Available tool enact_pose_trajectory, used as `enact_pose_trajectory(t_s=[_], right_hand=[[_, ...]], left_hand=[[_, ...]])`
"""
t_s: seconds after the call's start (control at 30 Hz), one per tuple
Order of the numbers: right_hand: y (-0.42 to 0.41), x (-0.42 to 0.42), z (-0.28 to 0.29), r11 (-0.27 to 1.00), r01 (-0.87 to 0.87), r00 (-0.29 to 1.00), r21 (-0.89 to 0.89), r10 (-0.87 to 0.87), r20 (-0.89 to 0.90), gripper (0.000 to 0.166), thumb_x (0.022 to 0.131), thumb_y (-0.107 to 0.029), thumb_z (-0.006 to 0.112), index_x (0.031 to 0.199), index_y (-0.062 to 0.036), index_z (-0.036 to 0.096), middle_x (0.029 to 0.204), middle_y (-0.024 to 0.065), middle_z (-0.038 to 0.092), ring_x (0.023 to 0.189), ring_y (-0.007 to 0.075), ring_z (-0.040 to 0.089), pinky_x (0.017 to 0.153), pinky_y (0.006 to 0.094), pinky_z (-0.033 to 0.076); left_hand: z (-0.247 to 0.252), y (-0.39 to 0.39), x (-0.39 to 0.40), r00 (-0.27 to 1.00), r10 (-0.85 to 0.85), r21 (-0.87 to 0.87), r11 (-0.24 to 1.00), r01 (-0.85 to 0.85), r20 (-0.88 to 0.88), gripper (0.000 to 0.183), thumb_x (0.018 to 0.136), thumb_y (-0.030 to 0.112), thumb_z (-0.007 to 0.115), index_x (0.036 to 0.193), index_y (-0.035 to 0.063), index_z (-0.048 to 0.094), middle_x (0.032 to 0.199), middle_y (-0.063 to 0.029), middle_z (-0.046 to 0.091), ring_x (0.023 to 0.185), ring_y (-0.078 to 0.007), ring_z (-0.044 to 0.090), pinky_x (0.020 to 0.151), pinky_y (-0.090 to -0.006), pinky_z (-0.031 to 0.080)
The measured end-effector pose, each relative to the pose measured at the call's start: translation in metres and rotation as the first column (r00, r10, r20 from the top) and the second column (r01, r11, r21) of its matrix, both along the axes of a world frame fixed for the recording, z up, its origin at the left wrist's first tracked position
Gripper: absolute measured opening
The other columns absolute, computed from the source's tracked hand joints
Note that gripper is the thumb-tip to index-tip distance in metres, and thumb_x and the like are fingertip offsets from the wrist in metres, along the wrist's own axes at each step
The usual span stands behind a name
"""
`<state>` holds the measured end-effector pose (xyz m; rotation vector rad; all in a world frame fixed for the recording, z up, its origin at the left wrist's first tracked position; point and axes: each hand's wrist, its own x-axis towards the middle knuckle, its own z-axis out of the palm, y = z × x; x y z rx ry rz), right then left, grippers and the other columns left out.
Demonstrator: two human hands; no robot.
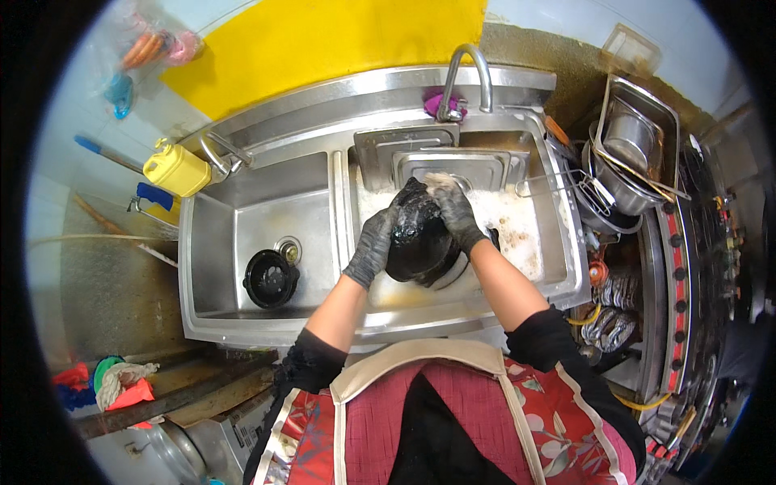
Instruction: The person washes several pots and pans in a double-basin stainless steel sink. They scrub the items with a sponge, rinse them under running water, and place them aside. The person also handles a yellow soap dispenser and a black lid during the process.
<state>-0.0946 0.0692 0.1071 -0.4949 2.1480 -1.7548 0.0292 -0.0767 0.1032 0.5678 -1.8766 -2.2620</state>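
Note:
Over the right basin of a stainless steel double sink (342, 242), my left hand (376, 245) in a dark glove grips the left side of a wet black pot (418, 242). My right hand (453, 209), gloved too, presses a pale, foamy scrubbing pad or cloth (441, 182) to the pot's upper right side. Suds (512, 227) cover the basin's water, and metal pans (451, 167) lean against its back wall. A second black pot (268, 279) lies in the left basin beside the drain (290, 250).
A curved faucet (485, 73) rises behind the right basin, with a purple cloth (435, 105) at its base. The yellow jug (177, 170) stands at the left corner by another faucet (227, 159). Stacked metal pots and trays (630, 145) and a wire-handled strainer (597, 193) crowd the right side.

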Motion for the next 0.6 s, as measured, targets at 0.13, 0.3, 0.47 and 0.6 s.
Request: enact_pose_trajectory(t_s=[0.13, 0.3, 0.47, 0.6], right_hand=[[0.025, 0.01, -0.051, 0.994, -0.037, 0.93, -0.107, 0.073, 0.361, 0.046, 0.088, -0.037, 0.05, 0.121, -0.0041, 0.047, 0.108, 0.0101, 0.057, 0.098, 0.0194, 0.054, 0.087, 0.0303, 0.042], [0.031, 0.019, -0.056, 0.942, -0.336, 0.822, 0.029, 0.277, 0.498, 0.05, 0.084, -0.03, 0.06, 0.125, -0.0051, 0.045, 0.112, 0.0065, 0.056, 0.1, 0.0167, 0.052, 0.087, 0.0303, 0.042], [-0.006, -0.001, -0.083, 0.508, -0.463, 0.771, 0.726, 0.634, 0.048, 0.062, 0.079, -0.041, 0.057, 0.126, -0.0043, 0.045, 0.123, 0.0196, 0.051, 0.114, 0.0342, 0.047, 0.097, 0.0382, 0.037], [-0.047, 0.0, -0.099, 0.158, -0.42, 0.536, 0.894, 0.838, 0.104, 0.045, 0.084, -0.04, 0.048, 0.114, -0.0088, 0.055, 0.127, 0.0181, 0.047, 0.117, 0.0351, 0.044, 0.096, 0.042, 0.037]], left_hand=[[0.047, -0.006, 0.012, 0.956, 0.294, 0.297, 0.915, -0.274, -0.022, 0.04, 0.087, 0.041, 0.054, 0.099, 0.0034, 0.061, 0.092, -0.0041, 0.062, 0.084, -0.012, 0.055, 0.078, -0.0265, 0.047], [0.095, -0.1, 0.068, 0.902, 0.419, 0.409, 0.844, -0.347, -0.099, 0.046, 0.083, 0.036, 0.061, 0.121, 0.0116, 0.052, 0.114, -0.0087, 0.057, 0.101, -0.0217, 0.056, 0.088, -0.0357, 0.047], [0.107, -0.175, 0.139, 0.906, 0.421, 0.192, 0.893, -0.407, -0.038, 0.049, 0.08, 0.017, 0.066, 0.124, 0.0081, 0.048, 0.113, -0.0073, 0.057, 0.1, -0.0191, 0.056, 0.087, -0.0313, 0.046], [0.01, -0.237, 0.187, 0.828, 0.465, -0.419, 0.85, -0.319, 0.313, 0.036, 0.081, 0.015, 0.063, 0.115, 0.0039, 0.056, 0.104, -0.0074, 0.062, 0.096, -0.0184, 0.057, 0.083, -0.0285, 0.045]])
